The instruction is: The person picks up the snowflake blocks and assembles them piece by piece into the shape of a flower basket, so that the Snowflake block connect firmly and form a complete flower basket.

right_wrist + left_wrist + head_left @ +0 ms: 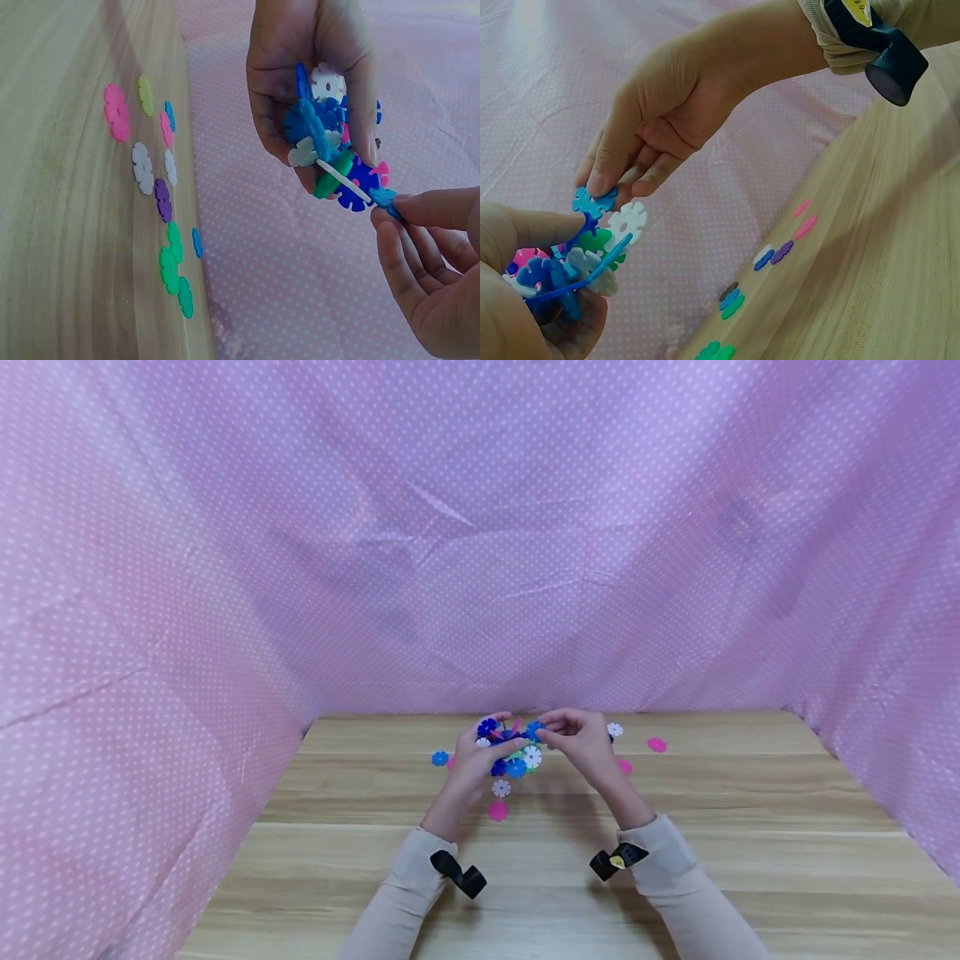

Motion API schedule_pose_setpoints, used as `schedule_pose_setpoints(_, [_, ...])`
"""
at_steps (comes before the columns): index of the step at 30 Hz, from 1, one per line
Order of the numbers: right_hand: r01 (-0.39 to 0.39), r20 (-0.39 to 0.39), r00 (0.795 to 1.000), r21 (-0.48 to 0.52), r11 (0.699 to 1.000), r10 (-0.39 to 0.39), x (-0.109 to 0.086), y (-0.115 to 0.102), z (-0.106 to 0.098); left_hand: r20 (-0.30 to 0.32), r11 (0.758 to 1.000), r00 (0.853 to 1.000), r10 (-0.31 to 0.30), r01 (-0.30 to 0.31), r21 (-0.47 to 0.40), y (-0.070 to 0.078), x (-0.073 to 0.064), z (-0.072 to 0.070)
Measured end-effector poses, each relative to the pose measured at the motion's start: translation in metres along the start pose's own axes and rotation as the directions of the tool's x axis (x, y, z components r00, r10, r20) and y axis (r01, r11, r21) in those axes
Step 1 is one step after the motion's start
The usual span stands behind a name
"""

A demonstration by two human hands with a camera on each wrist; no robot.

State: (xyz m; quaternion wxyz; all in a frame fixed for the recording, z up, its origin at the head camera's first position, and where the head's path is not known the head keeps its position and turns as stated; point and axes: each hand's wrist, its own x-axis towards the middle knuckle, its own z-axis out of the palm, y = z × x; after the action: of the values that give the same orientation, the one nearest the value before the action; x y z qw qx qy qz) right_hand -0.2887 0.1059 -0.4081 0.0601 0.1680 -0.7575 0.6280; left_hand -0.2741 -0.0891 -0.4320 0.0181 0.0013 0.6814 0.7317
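Observation:
My left hand [474,762] grips a cluster of interlocked plastic snowflake discs [311,124] in dark blue, light blue, white, green and pink. Its thumb presses along a dark blue disc [352,184] at the cluster's edge. Between thumb and fingertips, my right hand [581,743] pinches a light blue snowflake disc [594,201]. That disc meets the edge of the dark blue one, with a white disc [627,223] close beside it. Both hands are raised over the far part of the table, and the left palm hides part of the cluster.
Loose discs lie on the wooden table [337,860]: a pink disc [498,811] and a white disc [501,787] nearer me, a blue disc [440,759] at left, another pink disc [657,745] at right. Pink dotted cloth [480,610] hangs behind and at both sides.

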Motion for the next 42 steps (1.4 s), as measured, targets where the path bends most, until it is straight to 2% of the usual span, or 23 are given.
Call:
schedule_pose_setpoints(6, [-0.001,-0.03,1.0,-0.025,1.0,0.0,-0.001,-0.006,0.004,0.003,1.0,1.0,0.015,-0.015,-0.006,0.002,-0.002,0.0])
schedule_pose_setpoints(14, [0.035,-0.037,0.999,-0.059,0.998,-0.037,-0.013,-0.035,0.007,-0.021,1.0,1.0,0.022,-0.022,0.012,0.002,-0.002,-0.001])
schedule_pose_setpoints(21, [0.074,-0.031,0.997,-0.052,0.996,-0.075,-0.01,-0.029,0.006,-0.042,0.999,0.998,0.045,-0.044,0.031,0.004,-0.005,0.002])
schedule_pose_setpoints(26, [0.052,-0.02,0.998,-0.04,0.998,-0.053,-0.014,-0.037,0.007,-0.055,0.999,0.998,0.034,-0.034,-0.003,0.005,-0.005,0.003])
schedule_pose_setpoints(31, [0.039,-0.063,0.997,-0.018,0.999,-0.04,-0.013,-0.028,0.013,-0.078,0.999,0.996,0.04,-0.04,0.005,0.007,-0.005,0.001])
schedule_pose_setpoints(36, [0.081,-0.12,0.989,-0.011,0.997,-0.082,-0.008,-0.006,0.018,-0.056,0.997,0.997,0.059,-0.056,0.057,0.009,-0.006,0.0])
schedule_pose_setpoints(42, [0.055,-0.09,0.995,0.041,0.998,-0.051,-0.004,0.002,0.014,-0.031,0.996,0.998,0.063,-0.061,0.067,0.009,-0.004,0.0])
